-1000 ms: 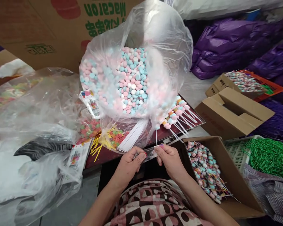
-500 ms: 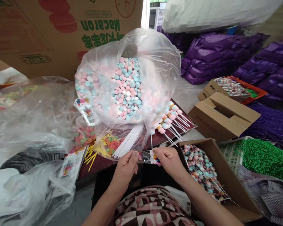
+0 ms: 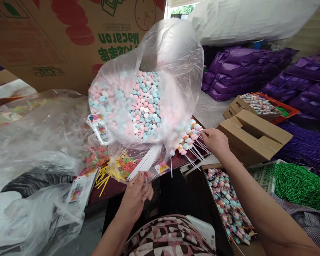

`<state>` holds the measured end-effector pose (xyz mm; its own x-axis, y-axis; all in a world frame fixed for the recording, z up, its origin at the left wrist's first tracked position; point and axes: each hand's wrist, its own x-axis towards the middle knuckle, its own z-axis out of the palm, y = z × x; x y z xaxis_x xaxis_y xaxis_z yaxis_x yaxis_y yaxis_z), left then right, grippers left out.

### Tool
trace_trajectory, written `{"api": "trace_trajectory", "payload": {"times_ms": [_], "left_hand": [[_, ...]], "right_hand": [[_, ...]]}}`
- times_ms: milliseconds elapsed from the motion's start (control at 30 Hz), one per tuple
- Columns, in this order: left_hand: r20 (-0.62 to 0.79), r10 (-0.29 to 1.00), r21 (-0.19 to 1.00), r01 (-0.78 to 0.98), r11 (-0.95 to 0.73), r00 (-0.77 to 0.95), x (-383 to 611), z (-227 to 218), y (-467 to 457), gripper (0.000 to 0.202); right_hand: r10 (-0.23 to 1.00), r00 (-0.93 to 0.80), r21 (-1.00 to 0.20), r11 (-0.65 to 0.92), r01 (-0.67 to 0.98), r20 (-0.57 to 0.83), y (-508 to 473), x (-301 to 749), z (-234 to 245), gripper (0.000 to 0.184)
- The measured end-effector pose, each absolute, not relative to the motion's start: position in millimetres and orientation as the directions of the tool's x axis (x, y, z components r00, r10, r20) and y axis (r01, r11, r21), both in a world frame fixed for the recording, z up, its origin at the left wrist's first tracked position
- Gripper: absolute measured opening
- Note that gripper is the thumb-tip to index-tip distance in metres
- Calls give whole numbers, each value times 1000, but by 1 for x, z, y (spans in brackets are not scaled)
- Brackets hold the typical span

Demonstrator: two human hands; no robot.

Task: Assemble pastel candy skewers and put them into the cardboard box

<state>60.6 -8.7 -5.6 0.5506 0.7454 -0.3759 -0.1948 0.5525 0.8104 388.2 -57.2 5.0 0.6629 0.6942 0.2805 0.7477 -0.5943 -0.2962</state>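
Note:
My left hand is closed near the table's front edge. Its thumb and fingers pinch one end of a small clear wrapper bag, whose other end has a colourful print. At the right of the table my right hand is closed at the white stick of a candy skewer; the fingertips partly hide it. Several candy skewers lie there in a row, pink, blue and white candies on white sticks. Behind them a large clear bag holds loose candies in the same colours.
White sticks, yellow sticks and ring candies lie to the left. Wrapped skewers fill a carton at my right. Beyond are an open cardboard box, green beads and purple sacks. A printed carton stands behind.
My right hand has let go of the wrapper bag's printed end and moved up and right to the candy skewers. My left hand has shifted slightly left, still holding the bag.

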Motion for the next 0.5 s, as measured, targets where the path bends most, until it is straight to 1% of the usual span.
{"api": "trace_trajectory", "payload": {"times_ms": [167,200,267,333,367,433,500], "left_hand": [[-376,750,799,-219,560,544,59,-5,-6,51],[-377,750,794,-227,564,544,59,-5,-6,51],[-379,748,781,-245,574,544,60,-4,-5,51],[-382,747,767,-264,585,544,60,-2,-4,50],[-382,747,760,-275,589,544,59,-2,-3,50],[-380,747,747,-295,595,546,59,-3,0,47],[-374,748,737,-313,599,549,58,-4,2,44]], "right_hand": [[618,701,-385,-587,713,356,-59,389,-2,38],[600,712,-430,-569,701,366,-62,390,-2,38],[530,757,-578,-501,644,383,-72,390,-2,38],[430,819,-741,-390,547,379,-87,386,-4,35],[386,845,-798,-335,502,370,-96,382,-5,35],[335,877,-861,-259,438,345,-116,371,-9,34],[331,886,-889,-214,405,324,-137,357,-12,31]]}}
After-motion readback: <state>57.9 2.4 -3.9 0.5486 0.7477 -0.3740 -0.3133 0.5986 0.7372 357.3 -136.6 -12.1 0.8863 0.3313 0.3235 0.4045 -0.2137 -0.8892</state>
